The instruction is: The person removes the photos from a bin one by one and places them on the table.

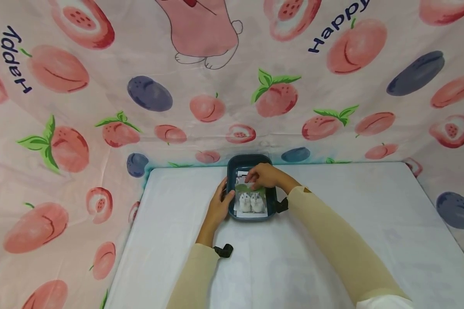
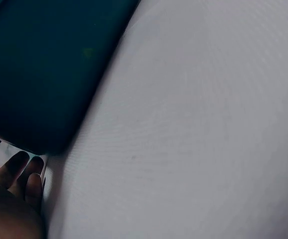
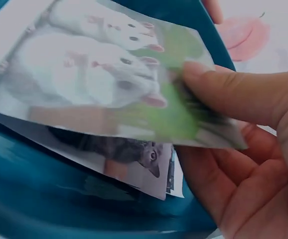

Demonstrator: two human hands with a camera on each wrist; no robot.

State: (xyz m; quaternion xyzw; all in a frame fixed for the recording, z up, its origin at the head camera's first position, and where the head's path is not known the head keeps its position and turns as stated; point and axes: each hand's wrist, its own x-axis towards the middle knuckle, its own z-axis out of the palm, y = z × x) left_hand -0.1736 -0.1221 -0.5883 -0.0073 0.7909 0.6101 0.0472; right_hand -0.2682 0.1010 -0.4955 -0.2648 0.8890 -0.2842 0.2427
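Left hand touches the dark tray, its grip hard to judge; inside, the rodent photo is pinched by the right hand, seemingly being separated, calling next for a clean lift off the cat photo.

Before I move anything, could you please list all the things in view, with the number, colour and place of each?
Tray: 1, dark teal, on the table's far part
Rodent photo: 1, white and green, topmost in the tray
Cat photo: 1, mostly grey, under the rodent photo
Lower sheets: at least 1, white edge, mostly covered
Table: 1, white, under the tray
Cloth: pale pink, printed with fruit, behind and beside the table
Wrist devices: 2, black, one per wrist
Sleeves: 2, beige, on the arms
Left hand: 1, holding the tray's left side
Right hand: 1, pinching the rodent photo
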